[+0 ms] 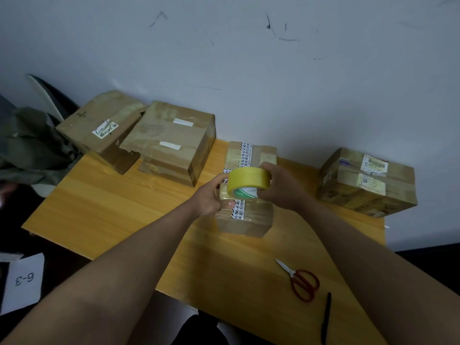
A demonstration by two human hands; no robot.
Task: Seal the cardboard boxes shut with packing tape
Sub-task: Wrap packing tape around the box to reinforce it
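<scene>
Both hands hold a yellow tape roll over the mid box at desk centre: left hand grips the roll's near edge, right hand has its grip round the far side. Seems the tape end is being found; next, pull a strip & press along the box seam. Scissors wait at 5 o'clock, other boxes at 10 & 3
</scene>
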